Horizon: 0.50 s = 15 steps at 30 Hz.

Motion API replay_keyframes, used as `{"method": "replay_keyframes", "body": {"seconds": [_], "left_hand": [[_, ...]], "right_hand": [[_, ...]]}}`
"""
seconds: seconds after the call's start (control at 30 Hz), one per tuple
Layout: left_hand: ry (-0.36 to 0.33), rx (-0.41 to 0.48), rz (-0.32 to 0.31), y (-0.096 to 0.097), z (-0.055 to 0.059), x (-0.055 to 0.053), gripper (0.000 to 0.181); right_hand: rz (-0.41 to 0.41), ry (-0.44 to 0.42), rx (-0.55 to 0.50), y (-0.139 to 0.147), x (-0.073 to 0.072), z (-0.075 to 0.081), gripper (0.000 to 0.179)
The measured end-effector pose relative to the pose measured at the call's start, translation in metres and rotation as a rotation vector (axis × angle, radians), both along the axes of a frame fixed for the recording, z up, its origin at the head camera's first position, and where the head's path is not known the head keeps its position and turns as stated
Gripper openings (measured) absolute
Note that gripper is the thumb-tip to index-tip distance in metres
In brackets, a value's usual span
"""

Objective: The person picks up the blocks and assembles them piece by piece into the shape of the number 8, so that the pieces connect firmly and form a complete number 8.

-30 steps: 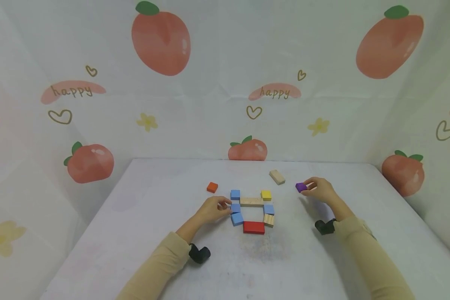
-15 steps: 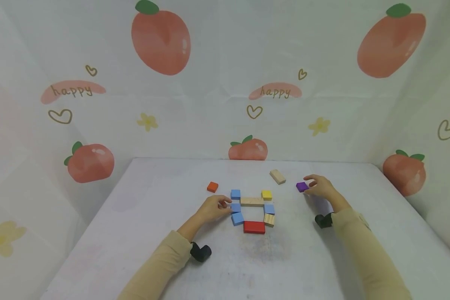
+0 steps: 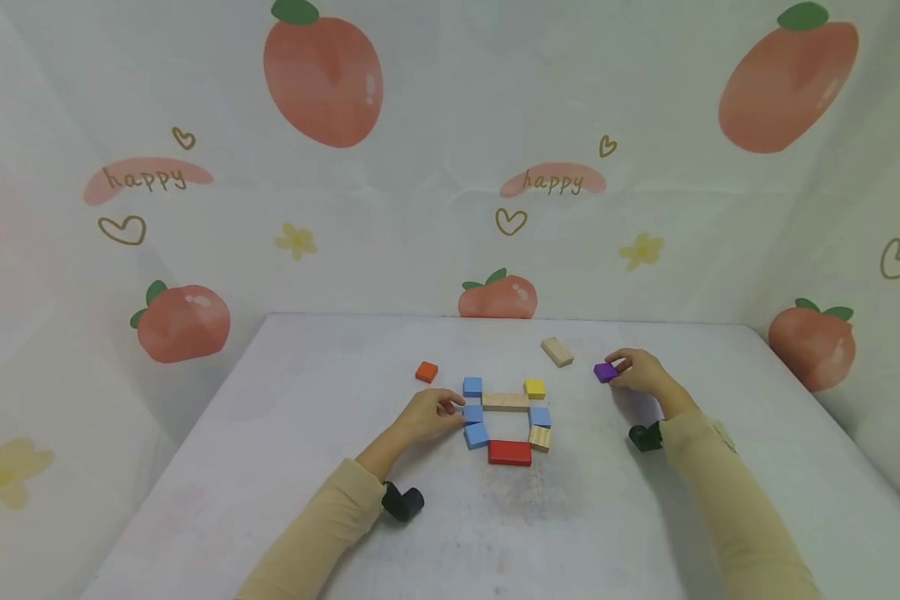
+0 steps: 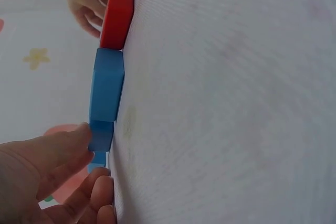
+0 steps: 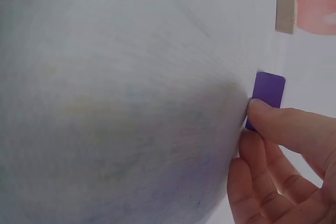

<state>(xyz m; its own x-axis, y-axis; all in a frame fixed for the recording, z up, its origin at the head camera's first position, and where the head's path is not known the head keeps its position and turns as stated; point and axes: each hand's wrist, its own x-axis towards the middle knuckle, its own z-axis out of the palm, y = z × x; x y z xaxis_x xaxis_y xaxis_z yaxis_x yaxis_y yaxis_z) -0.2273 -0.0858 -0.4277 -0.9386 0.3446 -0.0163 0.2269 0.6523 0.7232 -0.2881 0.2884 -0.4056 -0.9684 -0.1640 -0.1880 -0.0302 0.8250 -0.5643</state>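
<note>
My left hand (image 3: 429, 416) is at the left side of a small arrangement of blocks. Its thumb touches the middle blue block (image 4: 102, 136), and the other fingers are loosely bent behind it. At the right, my right hand (image 3: 643, 375) pinches a purple block (image 3: 605, 372) lying on the table. The thumb presses its near side in the right wrist view; the index fingertip is hidden there behind the block (image 5: 269, 88). In the arrangement, a plain wooden plank (image 3: 506, 402) spans between the sides, and a red block (image 3: 510, 452) lies at the front.
An orange block (image 3: 426, 372) lies behind the left hand, and a loose plain wooden block (image 3: 557, 352) sits farther back. A yellow block (image 3: 534, 389), a blue block (image 3: 539, 417) and a striped wooden block (image 3: 540, 439) form the right side. A printed curtain (image 3: 390, 200) hangs behind the table.
The right hand's index finger lifted away from the purple block and has come back down beside it. The left hand has stayed at the blue block; the view has tilted slightly.
</note>
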Motion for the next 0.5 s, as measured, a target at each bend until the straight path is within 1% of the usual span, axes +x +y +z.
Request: {"method": "replay_keyframes", "body": {"seconds": [0.3,0.5], "left_hand": [[-0.015,-0.018,-0.001,0.0001,0.0012,-0.0004,0.025],[-0.018,-0.016,-0.009,-0.0003,0.0008,-0.0002,0.025]], "right_hand": [[0.009,0.032,0.003,0.0009,-0.0005,0.001,0.042],[0.011,0.054,-0.013,0.0009,0.0008,0.0012,0.042]]}}
